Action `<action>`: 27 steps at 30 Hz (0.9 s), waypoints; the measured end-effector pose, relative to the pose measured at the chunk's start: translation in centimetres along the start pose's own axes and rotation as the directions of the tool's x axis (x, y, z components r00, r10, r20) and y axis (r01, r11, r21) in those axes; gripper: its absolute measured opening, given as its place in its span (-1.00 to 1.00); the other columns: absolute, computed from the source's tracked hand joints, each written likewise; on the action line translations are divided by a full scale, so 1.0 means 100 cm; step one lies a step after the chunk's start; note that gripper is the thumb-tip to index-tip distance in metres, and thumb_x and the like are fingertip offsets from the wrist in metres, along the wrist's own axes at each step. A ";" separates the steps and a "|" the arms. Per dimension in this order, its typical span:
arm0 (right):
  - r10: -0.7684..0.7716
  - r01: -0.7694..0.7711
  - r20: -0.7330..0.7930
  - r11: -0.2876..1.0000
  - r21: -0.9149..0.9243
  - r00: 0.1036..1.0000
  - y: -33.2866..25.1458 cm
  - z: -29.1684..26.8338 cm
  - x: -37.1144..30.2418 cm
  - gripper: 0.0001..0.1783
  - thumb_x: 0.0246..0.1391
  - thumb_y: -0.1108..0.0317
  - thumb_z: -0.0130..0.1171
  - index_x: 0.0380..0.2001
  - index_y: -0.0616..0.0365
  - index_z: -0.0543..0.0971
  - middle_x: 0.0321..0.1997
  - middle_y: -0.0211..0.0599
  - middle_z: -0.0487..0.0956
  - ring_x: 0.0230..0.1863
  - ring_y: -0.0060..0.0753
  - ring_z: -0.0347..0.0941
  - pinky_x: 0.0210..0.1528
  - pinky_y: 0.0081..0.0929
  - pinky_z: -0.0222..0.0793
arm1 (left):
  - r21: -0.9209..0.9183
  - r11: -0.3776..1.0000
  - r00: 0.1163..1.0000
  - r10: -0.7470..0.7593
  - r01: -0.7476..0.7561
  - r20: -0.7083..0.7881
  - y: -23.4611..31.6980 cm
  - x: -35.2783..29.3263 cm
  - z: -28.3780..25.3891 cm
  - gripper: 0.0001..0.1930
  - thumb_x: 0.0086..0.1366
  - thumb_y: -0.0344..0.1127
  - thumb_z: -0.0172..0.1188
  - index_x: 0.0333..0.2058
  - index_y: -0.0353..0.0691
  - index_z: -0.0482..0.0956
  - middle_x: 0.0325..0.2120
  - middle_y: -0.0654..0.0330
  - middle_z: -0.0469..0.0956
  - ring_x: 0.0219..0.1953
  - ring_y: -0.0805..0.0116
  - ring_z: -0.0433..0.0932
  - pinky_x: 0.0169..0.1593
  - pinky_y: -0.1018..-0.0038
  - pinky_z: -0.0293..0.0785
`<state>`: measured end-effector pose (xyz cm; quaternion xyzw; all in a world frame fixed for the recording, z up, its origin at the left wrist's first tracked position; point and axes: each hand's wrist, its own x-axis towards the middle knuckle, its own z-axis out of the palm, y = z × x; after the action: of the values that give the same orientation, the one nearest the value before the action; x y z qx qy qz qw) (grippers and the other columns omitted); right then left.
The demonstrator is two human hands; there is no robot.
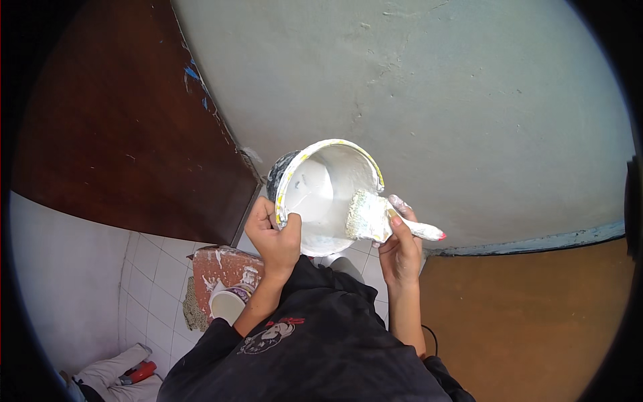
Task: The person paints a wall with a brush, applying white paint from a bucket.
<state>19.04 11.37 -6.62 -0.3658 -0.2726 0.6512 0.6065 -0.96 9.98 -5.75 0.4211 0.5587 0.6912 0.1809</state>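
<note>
There are two bare hands, one left hand (276, 238) and one right hand (404, 248). The paint containers are two: one bucket (347, 167) and one tub (244, 294). Of paintbrushes, there is exactly one paintbrush (368, 216). I count also one paint-spattered red board (211, 264), one rough mat (194, 311), one thin black cable (434, 337), and two brown panels, one dark panel (127, 127) and one ochre panel (522, 315).

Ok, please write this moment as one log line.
left hand: grips bucket by rim | right hand: holds white-smeared paintbrush at bucket's right edge | paintbrush-rim contact: unclear
</note>
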 end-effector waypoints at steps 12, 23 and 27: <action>0.028 0.022 0.128 0.926 -0.376 0.991 -0.016 -0.034 0.008 -0.69 0.19 0.51 0.21 0.00 0.30 0.49 -0.11 -0.27 0.60 -0.08 -0.56 0.49 0.01 -0.56 0.41 | 0.096 0.994 0.986 0.066 -0.052 -0.151 0.008 -0.008 0.025 -0.69 -0.05 -0.60 0.12 -0.60 -0.21 0.11 -0.62 0.43 0.06 -0.51 0.64 0.05 -0.48 0.54 -0.07; -0.171 0.300 0.344 0.881 -0.366 0.923 -0.112 -0.010 0.044 -0.58 0.06 0.53 0.37 -0.02 0.31 0.47 -0.16 -0.23 0.59 -0.14 -0.52 0.54 -0.11 -0.55 0.50 | -0.009 0.997 0.972 -0.073 0.073 -0.221 -0.006 -0.014 0.016 -0.70 -0.08 -0.59 0.08 -0.61 -0.18 0.08 -0.61 0.40 0.06 -0.50 0.60 0.05 -0.47 0.52 -0.03; -0.423 0.679 0.556 0.607 -0.414 0.716 -0.175 0.064 0.066 -0.51 0.04 0.52 0.39 0.05 0.34 0.49 -0.11 -0.20 0.61 -0.12 -0.47 0.54 -0.05 -0.47 0.52 | -0.105 0.987 0.969 -0.143 0.124 -0.204 -0.010 0.000 0.013 -0.72 -0.06 -0.61 0.05 -0.61 -0.15 0.11 -0.60 0.44 0.09 -0.51 0.64 0.05 -0.47 0.54 -0.03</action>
<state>24.23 20.47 10.16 -0.2879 -0.6810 0.3669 0.5645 -0.17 11.09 -6.63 0.2982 0.5695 0.7430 0.1859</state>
